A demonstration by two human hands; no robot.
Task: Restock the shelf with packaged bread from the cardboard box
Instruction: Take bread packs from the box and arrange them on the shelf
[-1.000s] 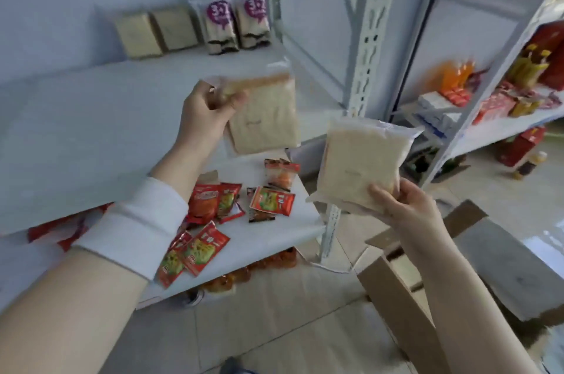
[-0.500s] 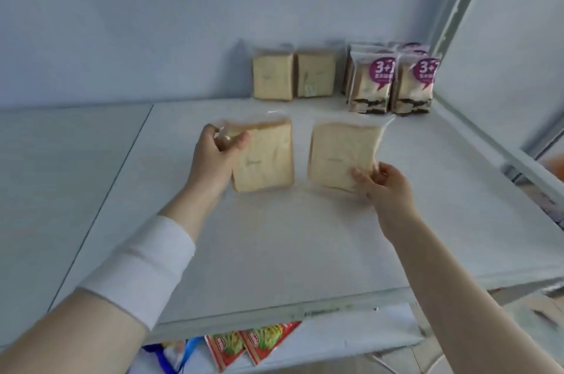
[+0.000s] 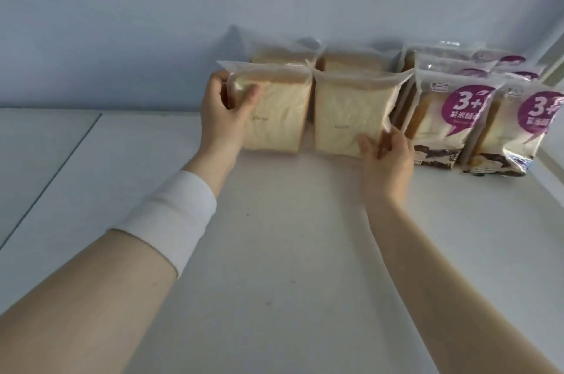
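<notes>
Left hand (image 3: 219,111) grips the left bread pack (image 3: 274,120), right hand (image 3: 386,157) the right bread pack (image 3: 345,114), two more behind, purple-labelled packs (image 3: 445,117) just right, open shelf (image 3: 128,166) leftward

One head-worn view looks forward and down along a white shelf (image 3: 274,267) toward the pale wall (image 3: 152,22) behind it. The shelf board fills the lower two thirds of the frame and the wall the upper third. Both forearms enter from the bottom corners and converge on the upper middle. There the left hand (image 3: 219,112) grips the left bread pack (image 3: 277,120) and the right hand (image 3: 389,157) pinches the right bread pack (image 3: 345,117), both at arm's reach from the lens. Purple-labelled packs (image 3: 451,117) stand at the upper right, the outermost cut by the frame's right edge.
</notes>
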